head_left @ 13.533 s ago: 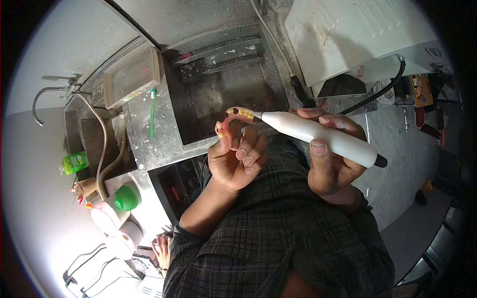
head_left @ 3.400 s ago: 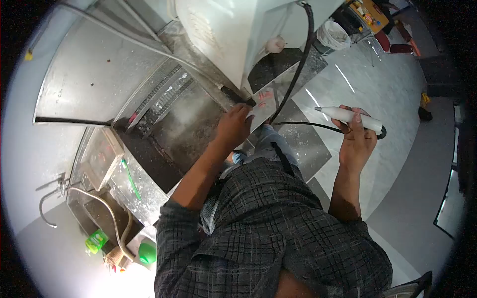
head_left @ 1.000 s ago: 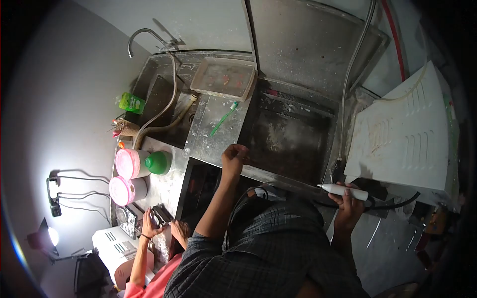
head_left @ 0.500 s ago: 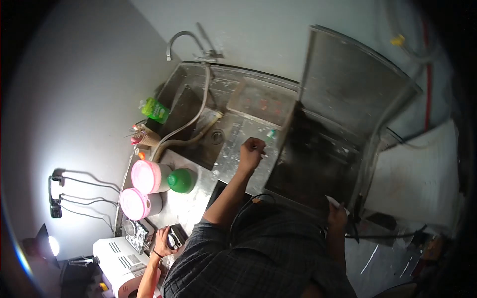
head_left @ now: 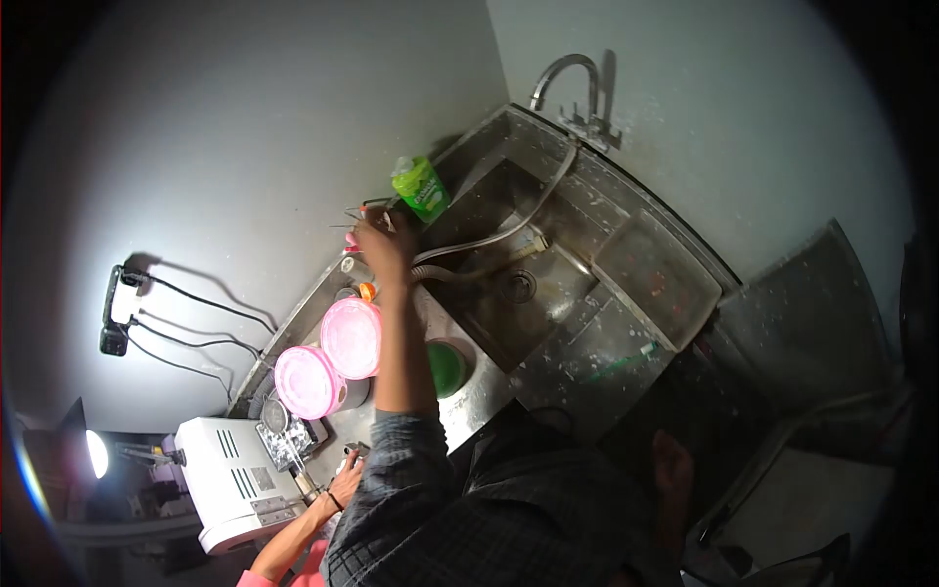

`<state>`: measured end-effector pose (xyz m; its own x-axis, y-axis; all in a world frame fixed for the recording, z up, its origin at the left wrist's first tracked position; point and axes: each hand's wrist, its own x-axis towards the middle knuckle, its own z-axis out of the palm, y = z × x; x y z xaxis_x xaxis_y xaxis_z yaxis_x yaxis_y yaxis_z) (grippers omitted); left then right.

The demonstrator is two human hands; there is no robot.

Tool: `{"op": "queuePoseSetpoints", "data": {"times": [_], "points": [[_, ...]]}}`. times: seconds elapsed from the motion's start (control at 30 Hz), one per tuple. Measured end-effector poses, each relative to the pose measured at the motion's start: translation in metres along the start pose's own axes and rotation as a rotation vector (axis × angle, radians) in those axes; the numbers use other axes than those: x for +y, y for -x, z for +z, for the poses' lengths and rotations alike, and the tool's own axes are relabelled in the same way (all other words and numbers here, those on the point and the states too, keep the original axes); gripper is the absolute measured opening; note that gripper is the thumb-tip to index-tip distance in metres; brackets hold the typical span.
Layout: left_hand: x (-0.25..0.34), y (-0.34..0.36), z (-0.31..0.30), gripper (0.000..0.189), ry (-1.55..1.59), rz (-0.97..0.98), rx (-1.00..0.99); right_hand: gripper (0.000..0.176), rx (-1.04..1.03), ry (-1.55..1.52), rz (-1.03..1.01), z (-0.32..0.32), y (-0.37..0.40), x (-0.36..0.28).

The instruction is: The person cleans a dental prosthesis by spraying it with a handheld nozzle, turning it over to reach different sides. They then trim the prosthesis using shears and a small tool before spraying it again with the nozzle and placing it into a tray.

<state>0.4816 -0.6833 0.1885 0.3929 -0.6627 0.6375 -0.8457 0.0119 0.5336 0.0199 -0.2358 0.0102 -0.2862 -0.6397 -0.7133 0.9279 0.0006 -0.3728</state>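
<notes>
My left hand (head_left: 385,247) reaches across the counter to a holder of thin tools at the sink's left edge. Its fingers are curled, with something small and pale between them that I cannot make out; the hand covers most of the holder. A pink-tipped item (head_left: 351,242) pokes out beside the fingers. Just beyond is a green pouch (head_left: 421,190). My right hand (head_left: 673,464) is low at the right in shadow, fingers curled in; what it holds, if anything, is hidden. Below my left forearm stand two tubs with pink lids (head_left: 309,383) and a green container (head_left: 446,369).
A metal sink (head_left: 489,313) with a tap (head_left: 572,73) and hose holds a grey tray (head_left: 657,279) at its side. Another person's hand (head_left: 344,481) works beside a white machine (head_left: 235,479). A power strip (head_left: 119,308) with cords hangs on the wall.
My left hand has gone from above the metal counter to the tool holder at the left. The view has turned leftward. The white piece seen in my right hand no longer shows.
</notes>
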Motion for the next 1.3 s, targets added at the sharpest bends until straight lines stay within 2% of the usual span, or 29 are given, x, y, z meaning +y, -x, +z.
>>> {"op": "queuePoseSetpoints", "data": {"times": [0.03, 0.07, 0.1, 0.17, 0.2, 0.27, 0.3, 0.47, 0.57, 0.7, 0.83, 0.9, 0.97, 1.1, 1.17, 1.27, 1.3], "points": [[-0.018, -0.025, -0.013, 0.021, 0.046, -0.011, 0.007, 0.027, -0.008, 0.028, 0.035, 0.018, -0.002, -0.003], [-0.026, -0.044, -0.026, 0.021, -0.146, -0.008, 0.060, 0.027, -0.014, 0.041, 0.041, 0.036, -0.001, -0.005], [-0.031, -0.059, -0.034, 0.021, -0.153, -0.019, 0.067, 0.028, -0.018, 0.105, 0.002, 0.055, 0.001, -0.007], [-0.044, -0.087, -0.042, 0.024, -0.424, 0.031, -0.066, 0.029, -0.027, 0.174, -0.033, 0.072, -0.004, -0.010], [-0.059, -0.099, -0.037, 0.024, -0.428, 0.026, -0.060, 0.030, -0.032, 0.216, -0.032, 0.076, -0.008, -0.012], [-0.095, -0.113, -0.015, 0.024, -0.226, 0.343, -0.412, 0.031, -0.037, 0.260, -0.029, 0.080, -0.013, -0.012], [-0.090, -0.116, -0.012, 0.022, -0.180, 0.263, -0.577, 0.032, -0.051, 0.303, -0.039, 0.081, -0.013, -0.012], [-0.074, -0.108, -0.007, 0.018, -0.608, 0.359, -0.647, 0.033, -0.018, 0.463, -0.090, 0.085, -0.001, -0.005], [-0.074, -0.106, -0.010, 0.018, -0.694, 0.347, -0.705, 0.033, -0.013, 0.496, -0.097, 0.070, 0.003, -0.001], [-0.083, -0.083, -0.006, 0.021, -0.774, 0.362, -0.708, 0.033, 0.031, 0.577, -0.116, 0.052, 0.009, 0.005], [-0.098, -0.068, 0.012, 0.018, -0.778, 0.450, -0.667, 0.034, -0.014, 0.588, -0.105, 0.044, 0.007, 0.007], [-0.107, -0.062, 0.021, 0.020, -0.752, 0.482, -0.535, 0.033, -0.028, 0.560, -0.120, 0.045, 0.008, 0.008], [-0.108, -0.063, 0.021, 0.020, -0.739, 0.477, -0.562, 0.033, -0.041, 0.532, -0.134, 0.044, 0.010, 0.008], [-0.065, -0.078, -0.006, 0.020, -0.763, 0.441, -0.609, 0.032, -0.034, 0.479, -0.155, 0.041, 0.017, 0.004], [-0.066, -0.090, -0.014, 0.022, -0.743, 0.487, -0.557, 0.031, -0.028, 0.483, -0.159, 0.034, 0.019, 0.002], [-0.054, -0.107, -0.034, 0.024, -0.682, 0.324, -0.489, 0.031, -0.054, 0.452, -0.153, 0.022, 0.016, 0.002], [-0.052, -0.110, -0.040, 0.024, -0.685, 0.328, -0.487, 0.031, -0.048, 0.452, -0.150, 0.024, 0.016, 0.001]]}}
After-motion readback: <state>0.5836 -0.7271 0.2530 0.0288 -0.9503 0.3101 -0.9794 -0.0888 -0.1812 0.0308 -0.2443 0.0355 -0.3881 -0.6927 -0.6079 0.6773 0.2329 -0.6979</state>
